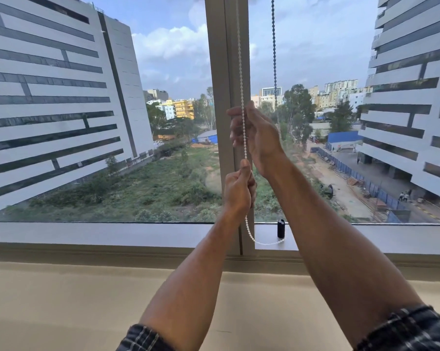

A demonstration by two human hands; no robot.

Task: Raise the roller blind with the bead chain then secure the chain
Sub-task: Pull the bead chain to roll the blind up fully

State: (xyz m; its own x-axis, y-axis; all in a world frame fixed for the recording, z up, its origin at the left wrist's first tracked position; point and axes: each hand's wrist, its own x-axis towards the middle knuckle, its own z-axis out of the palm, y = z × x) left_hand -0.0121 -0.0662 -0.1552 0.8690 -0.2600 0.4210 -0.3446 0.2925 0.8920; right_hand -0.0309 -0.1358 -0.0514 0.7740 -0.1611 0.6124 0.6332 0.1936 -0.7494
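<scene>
Both hands are on the bead chain (242,97) in front of the window's central mullion (221,72). The left hand (239,187) is the lower one, closed in a fist around the white strand with the thumb pointing up along it. The right hand (255,136) sits just above it, palm turned left, its fingers curled loosely round the same strand and pinching it near the fingertips.

The white strand runs down from the top of the picture along the mullion, passes through the right hand and then the left, and comes out below the left fist. From there it curves right in a shallow loop over the window frame's lower ledge (87,233) and reaches a small black chain holder (280,228) that stands upright on the ledge, just right of the mullion. The far side of the loop shows as a dark strand (274,46) against the sky, hanging to the right of the mullion; its lower end passes behind the right hand.

The roller blind itself is out of view above the top edge, and both panes (163,97) are uncovered, showing tall buildings left and right and a green plot between. Nearer, a pale sill (87,300) spans the picture. Checked cuffs (404,330) show at both forearms.
</scene>
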